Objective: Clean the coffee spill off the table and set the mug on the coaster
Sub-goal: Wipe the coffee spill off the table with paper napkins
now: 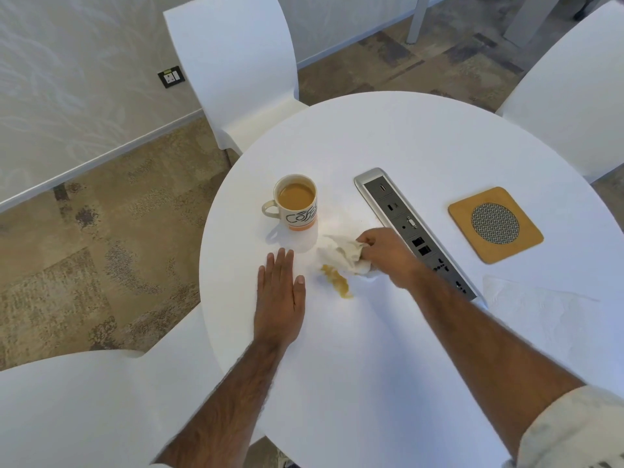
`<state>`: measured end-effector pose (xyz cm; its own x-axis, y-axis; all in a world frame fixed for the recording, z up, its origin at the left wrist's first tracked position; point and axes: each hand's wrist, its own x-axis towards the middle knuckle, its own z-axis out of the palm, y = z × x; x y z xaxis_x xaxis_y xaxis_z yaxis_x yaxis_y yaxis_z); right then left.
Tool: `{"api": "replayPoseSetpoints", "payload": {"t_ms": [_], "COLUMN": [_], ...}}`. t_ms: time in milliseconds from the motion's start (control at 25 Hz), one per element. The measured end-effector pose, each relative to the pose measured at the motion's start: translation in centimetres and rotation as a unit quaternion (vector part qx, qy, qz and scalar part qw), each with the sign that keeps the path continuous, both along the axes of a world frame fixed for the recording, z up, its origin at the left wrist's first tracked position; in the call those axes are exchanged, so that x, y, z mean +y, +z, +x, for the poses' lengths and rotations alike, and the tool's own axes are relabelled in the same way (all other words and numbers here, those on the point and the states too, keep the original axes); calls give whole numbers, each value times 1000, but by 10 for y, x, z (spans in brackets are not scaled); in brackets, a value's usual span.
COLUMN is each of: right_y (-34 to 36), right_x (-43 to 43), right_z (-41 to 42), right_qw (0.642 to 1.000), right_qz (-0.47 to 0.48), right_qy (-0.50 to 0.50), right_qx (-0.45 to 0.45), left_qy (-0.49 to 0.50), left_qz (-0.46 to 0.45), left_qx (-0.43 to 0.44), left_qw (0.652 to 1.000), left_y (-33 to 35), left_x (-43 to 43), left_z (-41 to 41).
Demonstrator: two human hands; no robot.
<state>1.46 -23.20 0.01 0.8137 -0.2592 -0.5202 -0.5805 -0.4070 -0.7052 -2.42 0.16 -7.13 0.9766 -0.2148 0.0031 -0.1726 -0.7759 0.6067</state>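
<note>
Coffee-filled mug [297,202]; right hand [388,255] clutches tissue [341,255], left hand [280,295] flat, spread.

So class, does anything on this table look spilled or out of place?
Yes. A brown coffee puddle lies unwiped beside the crumpled tissue in the right hand, and the full mug stands off the coaster.

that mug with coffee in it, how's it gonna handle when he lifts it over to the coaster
The mug is filled fairly high, so it will probably feel heavy and slosh if tilted. It looks ceramic, so likely rigid but breakable. The handle faces the left hand, giving a secure grip.
</note>
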Motion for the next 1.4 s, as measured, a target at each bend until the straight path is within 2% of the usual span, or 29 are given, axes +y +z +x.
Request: {"api": "replayPoseSetpoints", "payload": {"t_ms": [80,160,200,240,320,520,680,840,1000,1080,1160,1200,1240,1280,1320,1360,1400], "right_y": [-2,-7,-10,-14,-21,-31,-31,-37,-41,-41,-40,-39,-37,-34,-32,-31,-30], "right_x": [-9,-10,-7,-2,12,46,47,44,41,40,36,34,30,24,17,8,0], "right_z": [5,11,12,13,11,-4,-34,-59,-80,-89,-90,-85,-75,-64,-52,-41,-31], "right_qw": [999,992,973,946,899,837,847,834,841,839,869,906,953,985,992,985,982], "right_qz": [14,-120,-210,-282,-356,-373,-332,-316,-288,-284,-250,-201,-115,-4,97,152,155], "right_qy": [-51,16,81,143,234,362,352,356,332,346,344,308,238,141,41,-40,-85], "right_qx": [-13,-45,-57,-68,-100,-169,-219,-280,-315,-309,-254,-208,-146,-97,-72,-69,-72], "left_qy": [-20,-27,-26,-24,-20,-7,-3,0,-2,-1,-1,-2,-2,-3,-3,-2,-1], "left_qz": [95,152,159,155,131,85,78,95,112,113,113,113,112,110,110,112,114], "left_qx": [-9,-17,-16,-10,0,11,3,5,5,5,4,2,2,2,4,7,8], "left_qw": [995,988,987,988,991,996,997,996,994,994,994,994,994,994,994,994,993], "left_y": [-2,-2,-2,-2,-1,2,4,2,1,2,3,3,3,3,3,3,2], "left_x": [0,-3,-4,-5,-3,-2,-3,-3,-5,-5,-5,-5,-5,-5,-5,-5,-5], "left_z": [0,0,0,0,0,1,0,0,0,0,0,0,0,0,-1,-1,-1]}}
